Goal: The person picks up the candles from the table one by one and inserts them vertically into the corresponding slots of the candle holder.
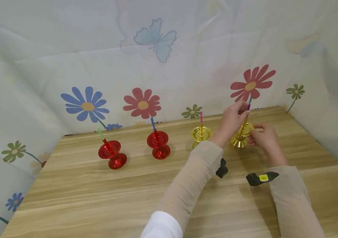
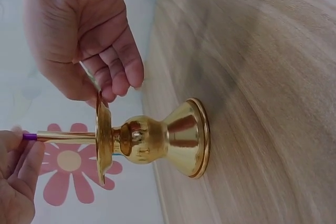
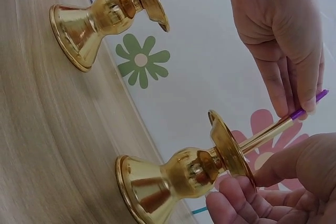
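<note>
My left hand pinches a thin purple candle that stands in the tube of the right-hand gold candle holder. My right hand grips the rim of that holder's dish between thumb and fingers, as the right wrist view shows. The holder stands upright on the table. Left of it, partly behind my left forearm, is another gold candle holder with a pink candle in it.
Farther left stand two red candle holders, one with a blue candle, the other with a green candle. All are on a wood-grain table. A flower-printed cloth rises behind and at both sides.
</note>
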Demonstrator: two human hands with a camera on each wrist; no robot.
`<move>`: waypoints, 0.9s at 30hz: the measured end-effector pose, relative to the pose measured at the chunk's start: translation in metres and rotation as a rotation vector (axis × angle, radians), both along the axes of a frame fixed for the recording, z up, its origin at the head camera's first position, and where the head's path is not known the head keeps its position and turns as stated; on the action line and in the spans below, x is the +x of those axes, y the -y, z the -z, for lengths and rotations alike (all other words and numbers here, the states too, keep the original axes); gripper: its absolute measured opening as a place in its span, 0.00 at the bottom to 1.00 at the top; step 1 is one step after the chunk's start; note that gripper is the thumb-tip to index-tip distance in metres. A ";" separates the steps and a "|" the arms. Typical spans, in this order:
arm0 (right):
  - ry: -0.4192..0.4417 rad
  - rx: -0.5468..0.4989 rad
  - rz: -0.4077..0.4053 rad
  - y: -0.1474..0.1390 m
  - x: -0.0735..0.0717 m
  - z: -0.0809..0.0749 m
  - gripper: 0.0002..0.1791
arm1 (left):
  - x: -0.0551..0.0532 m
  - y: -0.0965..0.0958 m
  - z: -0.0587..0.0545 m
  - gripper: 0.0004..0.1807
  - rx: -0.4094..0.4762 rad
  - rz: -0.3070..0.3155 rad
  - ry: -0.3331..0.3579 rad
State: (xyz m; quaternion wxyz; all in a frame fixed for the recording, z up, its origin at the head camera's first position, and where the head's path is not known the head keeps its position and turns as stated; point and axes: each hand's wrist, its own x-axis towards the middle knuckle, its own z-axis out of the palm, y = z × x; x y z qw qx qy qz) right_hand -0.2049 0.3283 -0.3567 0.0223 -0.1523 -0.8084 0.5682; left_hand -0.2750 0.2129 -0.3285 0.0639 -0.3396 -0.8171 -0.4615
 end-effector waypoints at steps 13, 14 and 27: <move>-0.012 -0.013 -0.003 0.000 -0.002 0.003 0.28 | 0.002 0.000 0.005 0.09 0.039 -0.009 0.007; -0.014 -0.014 -0.003 0.001 -0.002 0.003 0.28 | 0.001 0.001 0.005 0.09 0.042 -0.009 0.010; -0.020 -0.028 0.030 -0.006 -0.002 0.013 0.30 | 0.003 0.004 0.010 0.08 0.043 0.025 0.047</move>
